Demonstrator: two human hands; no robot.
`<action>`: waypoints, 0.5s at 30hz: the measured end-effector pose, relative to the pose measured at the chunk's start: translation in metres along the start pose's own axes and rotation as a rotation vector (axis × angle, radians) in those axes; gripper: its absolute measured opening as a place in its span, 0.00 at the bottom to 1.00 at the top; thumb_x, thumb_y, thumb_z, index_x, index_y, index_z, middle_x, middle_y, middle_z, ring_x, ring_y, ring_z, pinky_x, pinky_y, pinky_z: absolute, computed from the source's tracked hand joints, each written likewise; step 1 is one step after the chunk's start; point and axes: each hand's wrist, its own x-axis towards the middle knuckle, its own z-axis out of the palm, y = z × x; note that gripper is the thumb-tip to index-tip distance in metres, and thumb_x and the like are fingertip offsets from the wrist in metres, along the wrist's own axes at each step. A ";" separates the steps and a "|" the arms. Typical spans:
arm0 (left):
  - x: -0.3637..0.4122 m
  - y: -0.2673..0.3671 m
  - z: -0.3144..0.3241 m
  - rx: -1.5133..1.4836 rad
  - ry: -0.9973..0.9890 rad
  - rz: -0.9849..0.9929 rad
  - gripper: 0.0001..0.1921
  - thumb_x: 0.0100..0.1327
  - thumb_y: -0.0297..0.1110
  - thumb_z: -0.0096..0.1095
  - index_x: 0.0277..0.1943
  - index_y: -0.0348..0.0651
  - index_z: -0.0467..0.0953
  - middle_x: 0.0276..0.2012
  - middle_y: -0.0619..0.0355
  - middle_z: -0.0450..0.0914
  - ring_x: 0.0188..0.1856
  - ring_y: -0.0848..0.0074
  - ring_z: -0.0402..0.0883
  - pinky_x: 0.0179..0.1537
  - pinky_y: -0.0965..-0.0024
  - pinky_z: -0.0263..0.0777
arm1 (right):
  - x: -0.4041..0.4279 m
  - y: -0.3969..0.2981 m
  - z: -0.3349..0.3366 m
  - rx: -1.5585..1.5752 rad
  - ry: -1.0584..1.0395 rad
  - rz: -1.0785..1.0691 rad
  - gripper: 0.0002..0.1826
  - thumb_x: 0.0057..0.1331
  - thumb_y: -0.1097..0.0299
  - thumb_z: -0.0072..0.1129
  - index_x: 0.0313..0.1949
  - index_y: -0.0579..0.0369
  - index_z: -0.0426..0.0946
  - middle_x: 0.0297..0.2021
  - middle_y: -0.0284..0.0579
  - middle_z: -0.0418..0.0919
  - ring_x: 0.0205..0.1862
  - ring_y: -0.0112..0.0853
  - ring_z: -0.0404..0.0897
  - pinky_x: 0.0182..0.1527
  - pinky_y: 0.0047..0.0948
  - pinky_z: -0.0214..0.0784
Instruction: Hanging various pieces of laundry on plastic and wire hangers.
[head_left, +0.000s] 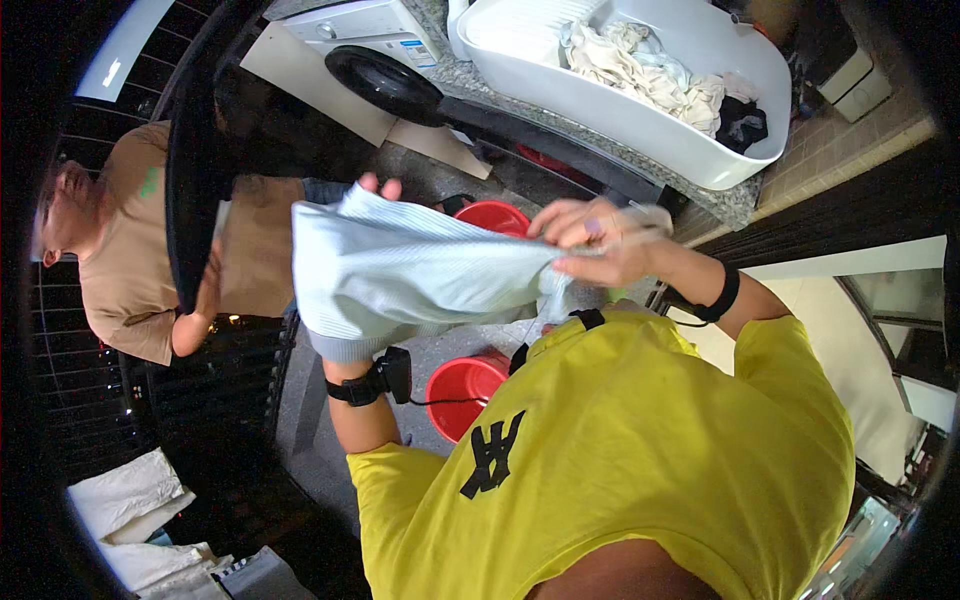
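Observation:
A light blue, finely ribbed garment (427, 274) with a grey ribbed edge is stretched sideways before me. My left hand (379, 186) is mostly hidden by its left part; only some fingertips show past the top edge, and my forearm meets the cloth at the grey edge. Whether that hand grips the fabric cannot be seen. At the other end, my right hand (600, 244), blurred, pinches the gathered fabric between thumb and fingers. A red bucket (495, 217) stands beyond the cloth, and another red bucket (466, 397) is on the floor below it.
A white basin (637, 112) holding crumpled light clothes (637, 71) and a black cloth (741, 124) rests on a granite counter (739, 199). A front-loading washing machine (360, 30) has its round door (386, 84) ajar. Another person (142, 247) stands at the left. Pale cloths (127, 502) lie lower left.

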 end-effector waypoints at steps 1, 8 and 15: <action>-0.007 -0.012 -0.029 0.117 -0.081 -0.036 0.33 0.71 0.53 0.38 0.68 0.38 0.50 0.66 0.47 0.59 0.66 0.63 0.61 0.68 0.58 0.52 | 0.000 -0.003 -0.007 -0.021 0.021 -0.019 0.08 0.57 0.76 0.60 0.22 0.64 0.74 0.26 0.48 0.77 0.42 0.44 0.77 0.45 0.37 0.69; -0.065 -0.043 -0.119 -0.482 0.114 -0.536 0.28 0.72 0.49 0.39 0.63 0.33 0.62 0.59 0.45 0.70 0.59 0.61 0.71 0.62 0.59 0.63 | -0.010 -0.001 -0.013 -0.100 -0.046 0.364 0.10 0.60 0.70 0.60 0.26 0.65 0.76 0.31 0.46 0.80 0.34 0.30 0.78 0.38 0.29 0.69; -0.092 -0.097 -0.155 0.103 0.136 -0.198 0.24 0.70 0.37 0.46 0.65 0.34 0.59 0.61 0.45 0.67 0.60 0.61 0.70 0.61 0.57 0.66 | -0.008 0.036 -0.001 -0.119 0.236 0.268 0.06 0.64 0.71 0.56 0.33 0.62 0.76 0.27 0.37 0.73 0.24 0.19 0.68 0.26 0.22 0.59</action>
